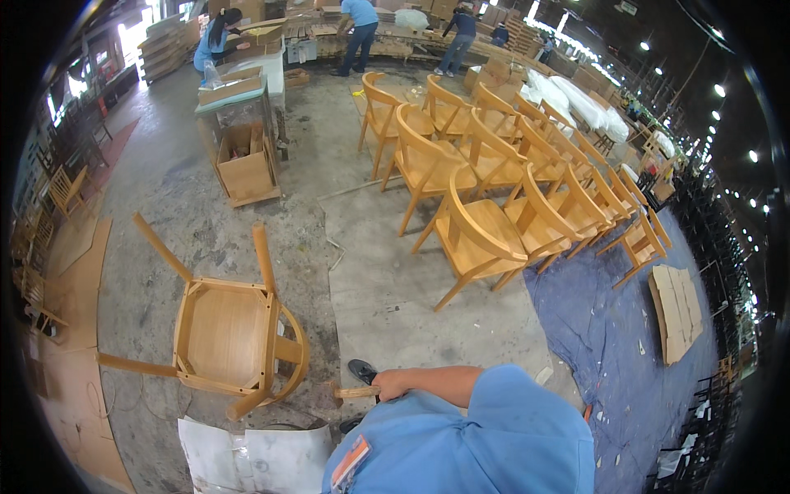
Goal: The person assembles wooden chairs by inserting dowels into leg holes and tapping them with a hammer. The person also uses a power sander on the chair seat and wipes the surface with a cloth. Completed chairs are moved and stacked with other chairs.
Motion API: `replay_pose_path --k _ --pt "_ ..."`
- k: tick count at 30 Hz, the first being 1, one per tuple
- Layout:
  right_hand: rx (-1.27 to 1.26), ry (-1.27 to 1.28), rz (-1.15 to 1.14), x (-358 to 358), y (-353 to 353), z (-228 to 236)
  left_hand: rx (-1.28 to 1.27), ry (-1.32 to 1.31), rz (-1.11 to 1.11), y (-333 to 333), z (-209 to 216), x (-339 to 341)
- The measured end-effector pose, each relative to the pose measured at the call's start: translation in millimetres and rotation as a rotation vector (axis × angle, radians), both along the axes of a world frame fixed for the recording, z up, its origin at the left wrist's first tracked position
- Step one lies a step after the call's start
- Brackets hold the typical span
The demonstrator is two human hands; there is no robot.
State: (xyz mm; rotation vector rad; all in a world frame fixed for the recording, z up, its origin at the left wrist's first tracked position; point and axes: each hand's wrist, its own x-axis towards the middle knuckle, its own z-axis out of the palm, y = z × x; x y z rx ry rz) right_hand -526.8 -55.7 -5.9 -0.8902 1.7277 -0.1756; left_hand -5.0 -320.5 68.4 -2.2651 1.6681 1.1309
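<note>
My right hand (390, 385) is closed around the wooden handle of what looks like a mallet (355, 392). The tool's darker end points left, toward an overturned wooden chair (226, 329). This chair shows the underside of its seat and its corner blocks, with the legs sticking outward and the curved backrest on its right side. A gap of floor separates the mallet from the chair. My left hand is out of view.
Rows of upright wooden chairs (481, 235) stand ahead to the right, partly beside a blue tarp (588, 309). A white sheet (251, 457) lies near my feet. Farther off are a workbench (234, 90), a cardboard box (247, 169), flattened cardboard (675, 313) and several people.
</note>
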Motion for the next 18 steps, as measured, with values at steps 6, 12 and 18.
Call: replay_pose_path --k 6,12,18 --pt "0.082 -0.069 -0.163 -12.5 1.1 18.8 0.084 0.735 0.372 9.5 7.7 24.7" --pt "0.094 -0.048 -0.193 -18.8 14.3 13.7 -0.190 0.097 -0.237 11.6 0.8 20.4" --pt "0.077 -0.027 -0.074 -35.3 14.7 15.4 -0.297 -0.152 -0.462 3.5 -2.2 -20.5"
